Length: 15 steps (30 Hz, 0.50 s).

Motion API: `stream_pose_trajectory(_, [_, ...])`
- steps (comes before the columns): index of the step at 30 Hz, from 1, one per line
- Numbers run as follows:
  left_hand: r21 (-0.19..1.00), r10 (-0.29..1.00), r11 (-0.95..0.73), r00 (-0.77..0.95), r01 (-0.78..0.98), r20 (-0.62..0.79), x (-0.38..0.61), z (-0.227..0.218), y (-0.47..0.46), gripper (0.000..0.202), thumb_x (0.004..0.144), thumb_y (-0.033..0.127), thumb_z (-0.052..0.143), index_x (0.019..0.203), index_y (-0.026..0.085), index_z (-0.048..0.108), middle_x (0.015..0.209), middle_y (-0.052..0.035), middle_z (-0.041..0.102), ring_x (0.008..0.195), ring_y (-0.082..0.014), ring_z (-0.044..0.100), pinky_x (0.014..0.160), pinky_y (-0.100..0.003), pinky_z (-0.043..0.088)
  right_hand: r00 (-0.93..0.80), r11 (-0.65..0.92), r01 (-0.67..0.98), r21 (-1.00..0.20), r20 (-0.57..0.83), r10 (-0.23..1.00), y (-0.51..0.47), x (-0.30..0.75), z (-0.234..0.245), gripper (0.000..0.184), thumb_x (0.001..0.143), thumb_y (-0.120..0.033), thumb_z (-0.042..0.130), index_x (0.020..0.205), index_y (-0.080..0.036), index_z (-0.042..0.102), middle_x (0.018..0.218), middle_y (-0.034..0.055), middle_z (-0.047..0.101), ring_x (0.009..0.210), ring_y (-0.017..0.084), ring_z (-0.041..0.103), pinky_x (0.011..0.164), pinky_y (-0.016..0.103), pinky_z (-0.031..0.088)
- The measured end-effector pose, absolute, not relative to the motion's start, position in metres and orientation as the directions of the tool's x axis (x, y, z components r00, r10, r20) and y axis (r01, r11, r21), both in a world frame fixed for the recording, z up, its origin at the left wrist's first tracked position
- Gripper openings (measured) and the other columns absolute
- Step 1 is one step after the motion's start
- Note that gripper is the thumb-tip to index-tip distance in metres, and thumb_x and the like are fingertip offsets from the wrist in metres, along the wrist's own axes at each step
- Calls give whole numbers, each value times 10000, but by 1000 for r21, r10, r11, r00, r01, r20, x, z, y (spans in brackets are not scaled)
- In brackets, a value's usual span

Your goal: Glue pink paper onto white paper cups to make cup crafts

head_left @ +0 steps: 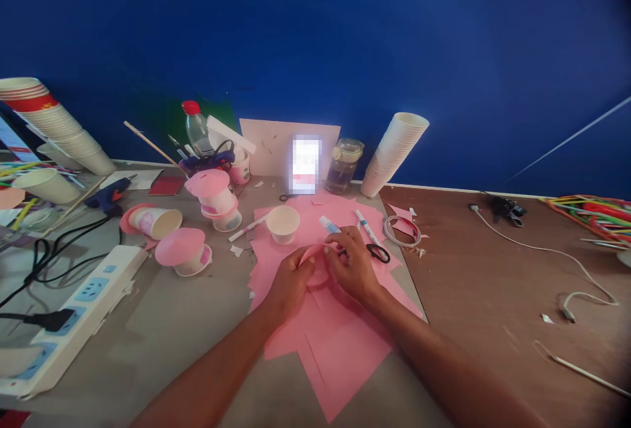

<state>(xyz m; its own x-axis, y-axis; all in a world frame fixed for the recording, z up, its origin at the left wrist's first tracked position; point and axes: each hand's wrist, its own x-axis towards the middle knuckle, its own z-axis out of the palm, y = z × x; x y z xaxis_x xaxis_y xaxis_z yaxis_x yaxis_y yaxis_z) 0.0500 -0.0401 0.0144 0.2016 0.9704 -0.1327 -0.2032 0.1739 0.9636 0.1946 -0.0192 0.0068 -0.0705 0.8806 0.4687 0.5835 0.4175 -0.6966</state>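
My left hand pinches the near-left edge of a round pink paper piece. On its right side, my right hand grips the same paper with bent fingers. Large pink paper sheets lie beneath both hands. Just beyond the right hand is a white-and-blue tube, partly covered by the fingers. Scissors with black handles and a white marker lie to the right of that hand. Behind the left hand stands a white paper cup.
Paper cups with pink cone tops stand at left, near a power strip and a glue gun. At the back are a lit phone, a glass jar and a tilted cup stack. A tape roll lies right.
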Motion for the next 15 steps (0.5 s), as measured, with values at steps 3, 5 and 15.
stream_pose_trajectory(3, [966, 971, 166, 206, -199, -124, 50, 15, -40, 335, 787, 293, 555, 1089, 190, 656, 943, -45, 687, 875, -199, 584, 801, -298, 426, -69, 431, 585, -687, 487, 871, -18, 194, 6, 116, 772, -155, 511, 789, -206, 613, 843, 46, 492, 729, 166, 516, 593, 297, 441])
stream_pose_trajectory(5, [965, 969, 174, 210, -198, -131, 50, 14, -39, 339, 789, 297, 557, 1096, 189, 652, 932, -44, 689, 862, -197, 588, 796, -299, 429, -69, 437, 572, -694, 490, 869, -18, 194, 7, 118, 775, -153, 505, 752, -209, 607, 826, 40, 488, 730, 165, 513, 595, 295, 436])
stream_pose_trajectory(15, [925, 953, 261, 228, -275, -201, 53, 13, -39, 413, 693, 230, 672, 1101, 190, 625, 1186, -96, 616, 1127, -252, 525, 946, -360, 398, -19, 388, 535, -751, 449, 893, -12, 198, 8, 121, 780, -148, 495, 705, -201, 573, 758, 23, 508, 692, 159, 498, 638, 318, 419])
